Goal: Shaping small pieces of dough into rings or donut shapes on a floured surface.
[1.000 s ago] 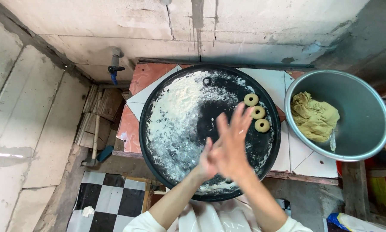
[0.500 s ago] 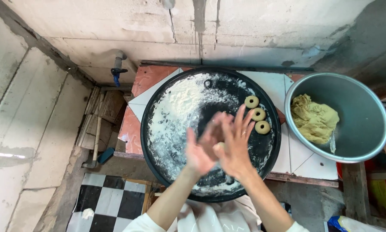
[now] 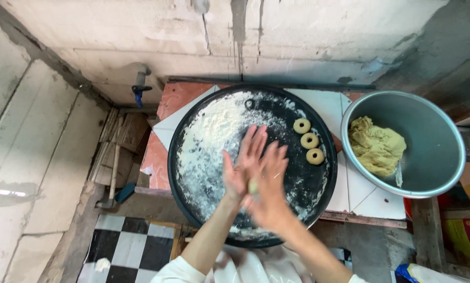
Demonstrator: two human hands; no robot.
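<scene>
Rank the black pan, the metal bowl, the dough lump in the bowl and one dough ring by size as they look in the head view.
1. Black pan, largest.
2. Metal bowl.
3. Dough lump.
4. Dough ring, smallest; the three rings look alike.
All sit at about the same height, so nearness hardly skews this order.

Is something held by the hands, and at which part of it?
A small piece of dough is pressed between the palms of the left hand and right hand.

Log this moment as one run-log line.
left hand: palm against right, small pale dough piece between | right hand: pressing same piece | round black floured tray: three dough rings | grey metal bowl: dough lump
</scene>
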